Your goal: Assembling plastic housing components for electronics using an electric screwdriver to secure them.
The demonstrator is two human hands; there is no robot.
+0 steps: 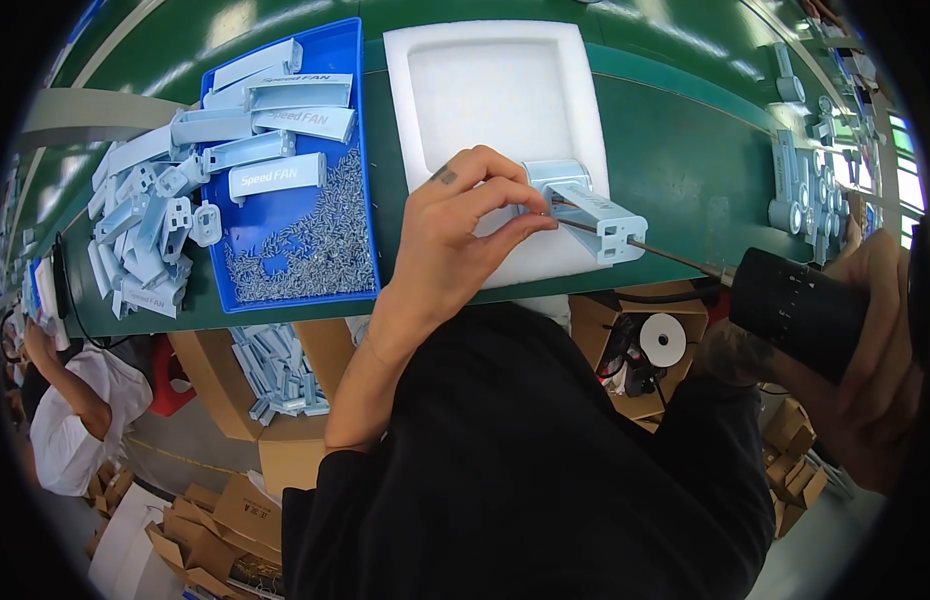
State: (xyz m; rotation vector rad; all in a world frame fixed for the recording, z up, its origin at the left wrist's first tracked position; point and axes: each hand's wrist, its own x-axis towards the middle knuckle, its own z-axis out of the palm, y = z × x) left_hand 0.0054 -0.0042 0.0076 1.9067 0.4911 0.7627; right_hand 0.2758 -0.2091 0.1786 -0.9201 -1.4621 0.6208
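Observation:
My right hand (pixel 878 335) wraps round a black electric screwdriver (pixel 790 305). Its long thin shaft runs leftward through the open end of a light blue plastic handle-shaped part (pixel 617 232). That part lies tilted over the near right side of a white foam tray (pixel 400 95), joined or laid against a rounded light blue piece (pixel 557 174). Thumb and forefinger of my left hand (pixel 460 225) pinch together at the inner end of the part, close to the screwdriver tip. Whatever is between those fingertips is too small to make out.
Left of the foam tray, a blue bin (pixel 370 250) holds many small screws (pixel 310 255) and several light blue housings (pixel 277 177). More housings (pixel 145 235) pile beside it. Finished-looking light blue parts (pixel 785 185) stand far right. Cardboard boxes (pixel 220 385) sit below; another person (pixel 80 420) works at left.

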